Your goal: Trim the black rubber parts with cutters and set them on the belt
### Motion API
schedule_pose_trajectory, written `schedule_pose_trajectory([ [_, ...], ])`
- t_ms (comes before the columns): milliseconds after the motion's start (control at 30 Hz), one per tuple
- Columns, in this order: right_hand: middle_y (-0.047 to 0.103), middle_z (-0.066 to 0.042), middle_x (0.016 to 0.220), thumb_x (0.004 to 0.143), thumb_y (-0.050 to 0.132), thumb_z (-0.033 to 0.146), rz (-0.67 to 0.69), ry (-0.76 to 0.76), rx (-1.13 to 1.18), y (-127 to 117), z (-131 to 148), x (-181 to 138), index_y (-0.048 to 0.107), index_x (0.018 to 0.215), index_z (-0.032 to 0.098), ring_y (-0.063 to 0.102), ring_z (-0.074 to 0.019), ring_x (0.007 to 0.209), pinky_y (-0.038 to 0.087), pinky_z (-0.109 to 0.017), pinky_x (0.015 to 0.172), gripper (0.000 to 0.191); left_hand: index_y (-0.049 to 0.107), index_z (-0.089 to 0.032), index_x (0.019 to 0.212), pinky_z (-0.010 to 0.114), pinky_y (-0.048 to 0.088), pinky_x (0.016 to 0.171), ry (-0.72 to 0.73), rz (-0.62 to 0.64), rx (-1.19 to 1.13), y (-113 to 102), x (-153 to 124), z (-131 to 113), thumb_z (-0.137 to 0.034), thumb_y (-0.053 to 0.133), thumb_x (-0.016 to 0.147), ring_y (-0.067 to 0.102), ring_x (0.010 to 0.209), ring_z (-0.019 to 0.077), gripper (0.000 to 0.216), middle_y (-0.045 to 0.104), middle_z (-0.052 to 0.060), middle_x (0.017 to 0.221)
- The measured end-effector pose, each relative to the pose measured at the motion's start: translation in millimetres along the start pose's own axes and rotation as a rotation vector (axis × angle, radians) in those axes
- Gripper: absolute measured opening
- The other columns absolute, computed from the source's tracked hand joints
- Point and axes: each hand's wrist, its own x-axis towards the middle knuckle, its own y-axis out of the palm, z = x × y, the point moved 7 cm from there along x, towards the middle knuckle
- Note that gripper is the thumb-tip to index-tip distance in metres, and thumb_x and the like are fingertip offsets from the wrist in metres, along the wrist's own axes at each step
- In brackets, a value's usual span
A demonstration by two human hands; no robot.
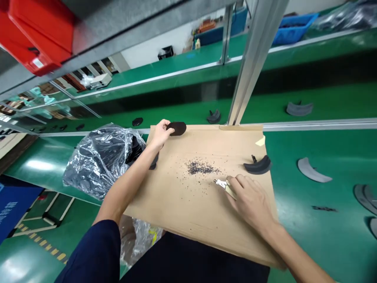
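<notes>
While the left hand pinches a black oval pad at the far edge of the cardboard sheet, grip closed on it, the right hand has its grip wrapped around small cutters just beside a heap of black crumbs. A curved black piece lies near on the sheet, atop the green bench.

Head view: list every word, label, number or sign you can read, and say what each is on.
Nothing in this view can be read.
White label on the red bin: too small and blurred to read.
White characters on the blue board at lower left: blurred, unreadable.
</notes>
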Motion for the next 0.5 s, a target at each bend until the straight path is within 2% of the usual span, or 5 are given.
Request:
schedule_pose_trajectory([
  [100,0.060,-0.007,0.081,0.097,0.047,0.023,-0.035,-0.034,0.027,1.3,-10.7,0.6,0.060,0.095,0.019,0.052,-0.0229,0.077,0.036,-0.032,0.068,0.013,0.049,-0.019,0.073,0.029,0.048,0.076,0.032,0.005,0.151,12.6,61.6,-1.3,-0.009,0.056,0.063,0.055,0.076,0.0162,0.015,0.053,-0.002,0.072],
  [167,0.061,-0.007,0.083,0.095,0.047,0.020,-0.064,-0.042,0.042,1.0,-17.3,-1.1,0.059,0.097,0.019,0.054,-0.0229,0.079,0.037,-0.032,0.069,0.012,0.052,-0.019,0.073,0.031,0.049,0.081,0.062,0.040,0.250,23.5,81.5,-3.4,-0.009,0.055,0.064,0.057,0.081,0.0182,0.014,0.057,0.000,0.075],
  [233,0.062,-0.007,0.085,0.095,0.047,0.018,-0.096,-0.037,0.059,0.5,-22.5,-4.6,0.059,0.099,0.019,0.055,-0.0227,0.079,0.038,-0.032,0.069,0.013,0.056,-0.019,0.073,0.035,0.049,0.090,0.094,0.085,0.364,26.7,88.9,-2.1,-0.007,0.055,0.063,0.059,0.094,0.0217,0.015,0.063,0.003,0.085],
  [367,0.063,-0.007,0.086,0.093,0.049,0.015,-0.123,-0.003,0.113,2.9,-26.8,-12.9,0.059,0.098,0.019,0.056,-0.0224,0.079,0.040,-0.032,0.070,0.011,0.065,-0.018,0.072,0.046,0.039,0.111,0.099,0.137,0.623,0.5,92.1,15.1,-0.003,0.059,0.061,0.053,0.123,0.0331,0.020,0.065,0.011,0.109],
  [500,0.065,-0.007,0.088,0.089,0.052,0.012,-0.119,0.019,0.159,7.7,-27.3,-17.2,0.060,0.100,0.020,0.057,-0.0227,0.079,0.040,-0.032,0.069,0.016,0.072,-0.018,0.083,0.045,0.039,0.114,0.025,0.193,0.818,-26.8,101.1,39.4,-0.003,0.061,0.064,0.053,0.129,0.0362,0.027,0.064,0.012,0.122],
])
